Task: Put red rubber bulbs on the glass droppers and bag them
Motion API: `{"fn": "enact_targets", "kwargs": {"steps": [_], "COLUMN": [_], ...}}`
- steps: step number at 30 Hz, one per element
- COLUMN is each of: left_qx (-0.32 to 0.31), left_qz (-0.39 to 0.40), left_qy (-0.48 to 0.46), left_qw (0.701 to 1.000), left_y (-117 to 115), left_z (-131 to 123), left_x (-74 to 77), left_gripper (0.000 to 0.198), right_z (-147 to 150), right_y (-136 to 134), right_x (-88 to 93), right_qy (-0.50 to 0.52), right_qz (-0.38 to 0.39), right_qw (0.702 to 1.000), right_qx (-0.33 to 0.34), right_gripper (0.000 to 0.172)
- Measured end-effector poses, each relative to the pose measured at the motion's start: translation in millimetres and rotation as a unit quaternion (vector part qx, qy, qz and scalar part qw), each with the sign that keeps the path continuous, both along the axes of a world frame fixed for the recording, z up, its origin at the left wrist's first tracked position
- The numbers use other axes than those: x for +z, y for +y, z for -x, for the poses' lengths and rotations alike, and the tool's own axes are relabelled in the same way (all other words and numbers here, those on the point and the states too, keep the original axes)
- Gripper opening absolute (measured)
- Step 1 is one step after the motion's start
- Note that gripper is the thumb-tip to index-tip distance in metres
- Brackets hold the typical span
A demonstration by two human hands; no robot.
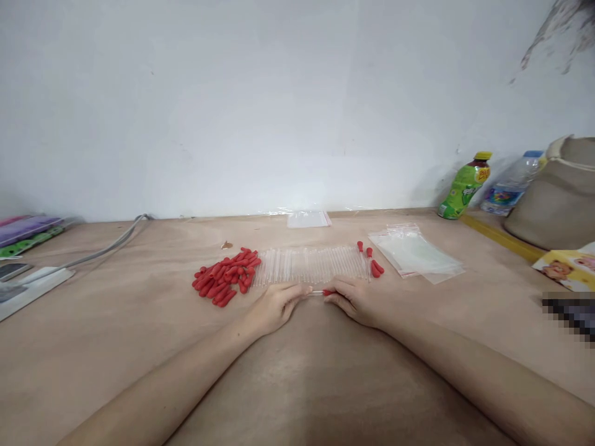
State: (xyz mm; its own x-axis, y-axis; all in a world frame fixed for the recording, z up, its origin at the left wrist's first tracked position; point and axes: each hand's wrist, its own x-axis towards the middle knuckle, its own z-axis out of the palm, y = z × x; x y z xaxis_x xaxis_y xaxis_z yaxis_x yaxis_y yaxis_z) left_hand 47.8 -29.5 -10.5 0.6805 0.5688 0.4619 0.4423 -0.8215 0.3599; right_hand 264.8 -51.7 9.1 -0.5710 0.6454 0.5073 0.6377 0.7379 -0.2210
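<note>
A thin clear pipette [318, 292] lies crosswise between the two hands, just above the desk [297, 384]. Its long axis runs left to right, level with the desk. Its red bulb end points toward the right hand [354, 301] and its bare clear end toward the left hand [274, 307]. The left hand pinches the clear end with its fingertips, and the right hand pinches the red end in the same way. Both hands are closed on the pipette, with the knuckles low and close to the desk.

Just behind the hands is a row of clear tubes [311, 265], laid side by side. Each tube points away from the person, so the row as a whole runs left to right. A pile of loose red bulbs [227, 276] touches the row's left end. A few finished droppers [372, 260] with red caps lie at its right end. Flat clear bags [416, 255] are stacked further right, and one small bag [308, 218] lies at the back edge.

The desk is pale brown board, scuffed lighter near the person. It stands against a plain white wall [260, 105]. A grey cable [105, 246] trails along the left side. A green bottle [465, 186], a water bottle [510, 184] and a beige sack [560, 195] sit at the far right.
</note>
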Motion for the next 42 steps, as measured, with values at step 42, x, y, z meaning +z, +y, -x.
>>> {"fn": "enact_targets", "kwargs": {"steps": [42], "left_qx": [0.040], "left_qz": [-0.102], "left_qy": [0.016], "left_qw": [0.994], "left_y": [0], "left_z": [6], "left_x": [-3.1], "left_gripper": [0.020], "right_z": [0], "right_y": [4], "right_x": [-0.5], "right_qy": [-0.010], "right_qz": [-0.015], "right_qw": [1.000], "right_qx": [-0.006], "right_gripper": [0.009]}}
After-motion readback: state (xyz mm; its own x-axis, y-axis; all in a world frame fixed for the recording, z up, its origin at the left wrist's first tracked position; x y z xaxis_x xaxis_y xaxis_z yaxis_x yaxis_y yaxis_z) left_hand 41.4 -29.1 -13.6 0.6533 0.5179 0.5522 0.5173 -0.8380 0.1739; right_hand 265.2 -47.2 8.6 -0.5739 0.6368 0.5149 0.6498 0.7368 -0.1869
